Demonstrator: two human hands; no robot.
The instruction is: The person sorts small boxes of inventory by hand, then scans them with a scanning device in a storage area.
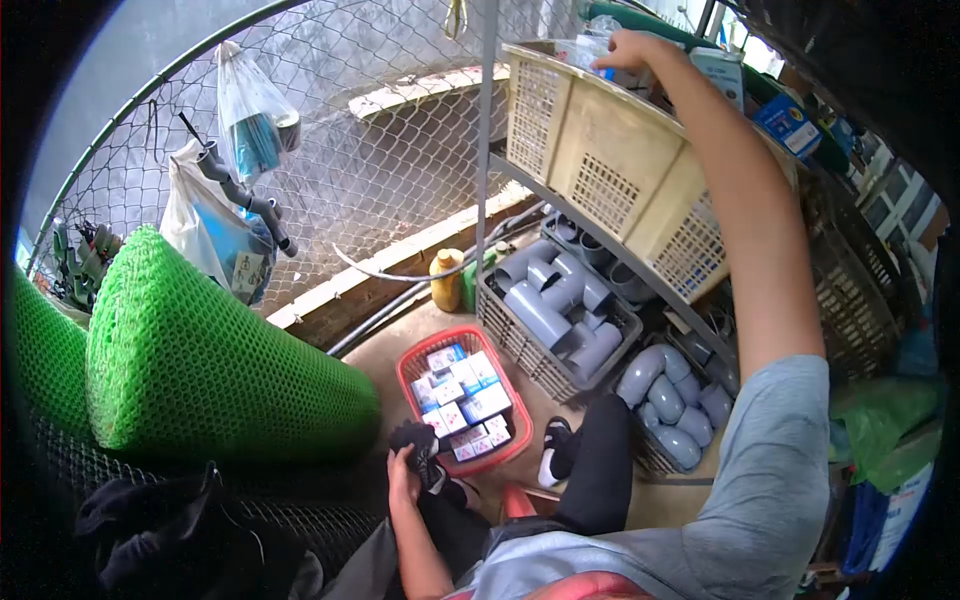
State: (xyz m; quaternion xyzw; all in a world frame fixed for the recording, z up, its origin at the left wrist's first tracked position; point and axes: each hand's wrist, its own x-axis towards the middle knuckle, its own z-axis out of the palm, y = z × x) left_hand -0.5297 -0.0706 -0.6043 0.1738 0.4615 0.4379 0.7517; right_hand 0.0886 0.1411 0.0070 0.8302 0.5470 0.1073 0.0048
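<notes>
My right hand (632, 52) reaches over the rim of a raised cream plastic crate (620, 150). Its fingers are bent down and closed at clear plastic packaging (592, 48) and a bit of blue; what they grip is hidden. Low down, my left hand (402, 482) lies beside a black shoe (418, 445), fingers extended and apart, with nothing visible in it. Just beyond the shoe, a red basket (408, 362) on the floor holds several small white and blue boxes (468, 385).
Grey pipe fittings (540, 310) fill a crate under the shelf; grey elbows (665, 395) fill another beside it. A green mesh roll (220, 350) leans at left. Bags (250, 120) hang on the wire fence (400, 150). A yellow bottle (446, 280) stands behind the basket.
</notes>
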